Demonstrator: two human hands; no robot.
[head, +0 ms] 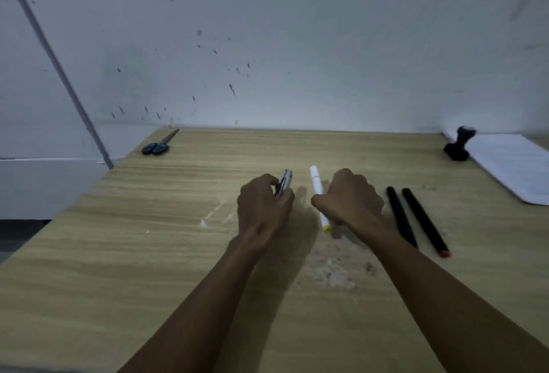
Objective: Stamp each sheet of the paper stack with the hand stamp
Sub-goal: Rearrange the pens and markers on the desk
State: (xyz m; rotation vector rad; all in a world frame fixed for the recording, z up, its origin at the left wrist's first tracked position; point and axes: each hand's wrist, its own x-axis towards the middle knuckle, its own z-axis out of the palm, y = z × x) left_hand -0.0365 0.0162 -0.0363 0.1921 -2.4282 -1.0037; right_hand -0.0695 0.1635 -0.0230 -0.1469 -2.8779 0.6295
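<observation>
Two hands are seen over the middle of the wooden table [89, 254]. The left hand [263, 209] is curled round a small silvery object [284, 184], possibly a stapler or a clip; its kind cannot be told. The right hand [352, 200] is closed over the lower part of a white marker [318, 194] with a yellow end, and the marker's cap end is pointed away from the person.

Taking the white marker as landmark: two black markers [416, 218] lie just right of it, side by side, the outer one red-tipped. The hand stamp [459, 145] stands well to the right and farther back, upright, touching or just beside the near-left edge of the paper stack [511, 164]. Blue-handled scissors [159, 145] lie far to the left at the back edge.

No stamping is judged to be under way; neither hand is near stamp or paper. For the step to go well, both held items should be set down clear of the work area, the stack drawn toward the centre, and the stamp taken by its knob and pressed flat.

Pale scuffs and crumbs of worn finish are noted on the wood nearer than the marker. A grey wall [297, 46] flecked with dark splashes stands behind, with a slanting rod [59, 69] at the left. Light is dim.
</observation>
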